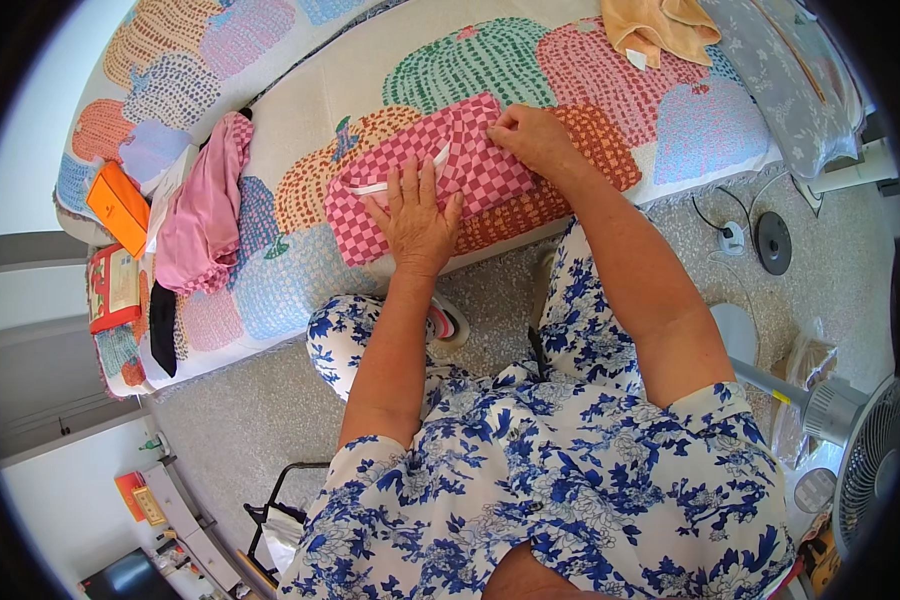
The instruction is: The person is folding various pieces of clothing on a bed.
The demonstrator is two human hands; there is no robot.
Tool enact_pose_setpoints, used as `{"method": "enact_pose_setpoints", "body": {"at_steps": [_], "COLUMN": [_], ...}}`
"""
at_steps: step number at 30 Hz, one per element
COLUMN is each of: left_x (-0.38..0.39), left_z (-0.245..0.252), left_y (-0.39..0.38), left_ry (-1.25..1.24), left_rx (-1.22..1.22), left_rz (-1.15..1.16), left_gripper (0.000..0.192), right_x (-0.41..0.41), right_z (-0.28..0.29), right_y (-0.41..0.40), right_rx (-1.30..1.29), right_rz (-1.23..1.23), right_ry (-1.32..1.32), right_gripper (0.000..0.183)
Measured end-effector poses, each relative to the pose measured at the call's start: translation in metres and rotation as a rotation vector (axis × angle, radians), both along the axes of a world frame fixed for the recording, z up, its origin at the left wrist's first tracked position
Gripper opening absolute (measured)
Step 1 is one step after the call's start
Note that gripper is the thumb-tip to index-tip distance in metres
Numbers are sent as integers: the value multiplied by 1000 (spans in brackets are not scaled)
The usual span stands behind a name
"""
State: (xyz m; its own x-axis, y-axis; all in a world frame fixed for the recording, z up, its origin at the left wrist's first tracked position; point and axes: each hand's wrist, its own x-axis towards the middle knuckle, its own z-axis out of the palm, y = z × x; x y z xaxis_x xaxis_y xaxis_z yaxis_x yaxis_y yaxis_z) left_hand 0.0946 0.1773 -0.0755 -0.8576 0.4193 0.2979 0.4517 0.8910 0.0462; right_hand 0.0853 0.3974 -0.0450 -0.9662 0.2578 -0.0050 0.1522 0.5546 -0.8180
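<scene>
A folded garment in pink checks (487,172) lies in front of me on a sofa cover patterned with pumpkins (330,274). A white strip (441,155) shows along its V-shaped opening. My left hand (422,217) rests flat on the garment's near side, fingers spread. At the far right edge of the cloth, my right hand (532,139) has its thumb and bent fingers pinched on the fabric. Left of them lies a second pink garment (202,210), loosely bunched with a checked hem, and a black strip of cloth (163,326) comes out from under it.
An orange box (120,206) and a red-edged packet (115,289) lie at the sofa's left end. An orange towel (660,30) is at the far right, beside a grey floral cushion (787,82). A fan (870,457) stands to my right; a plugged cord adapter (731,236) lies on the floor.
</scene>
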Motion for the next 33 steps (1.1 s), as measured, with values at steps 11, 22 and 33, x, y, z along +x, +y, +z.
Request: {"method": "enact_pose_setpoints", "body": {"at_steps": [11, 22, 33], "left_x": [-1, 1, 1], "left_z": [-4, -2, 0], "left_y": [-2, -5, -6], "left_ry": [48, 14, 18], "left_rx": [5, -26, -28], "left_rz": [-5, 22, 22], "left_gripper": [64, 62, 63], "right_x": [8, 10, 9], "right_z": [7, 12, 18], "right_y": [0, -8, -6], "right_rx": [31, 70, -430], "right_rz": [25, 46, -49], "right_ry": [7, 49, -39], "right_gripper": [34, 28, 15]}}
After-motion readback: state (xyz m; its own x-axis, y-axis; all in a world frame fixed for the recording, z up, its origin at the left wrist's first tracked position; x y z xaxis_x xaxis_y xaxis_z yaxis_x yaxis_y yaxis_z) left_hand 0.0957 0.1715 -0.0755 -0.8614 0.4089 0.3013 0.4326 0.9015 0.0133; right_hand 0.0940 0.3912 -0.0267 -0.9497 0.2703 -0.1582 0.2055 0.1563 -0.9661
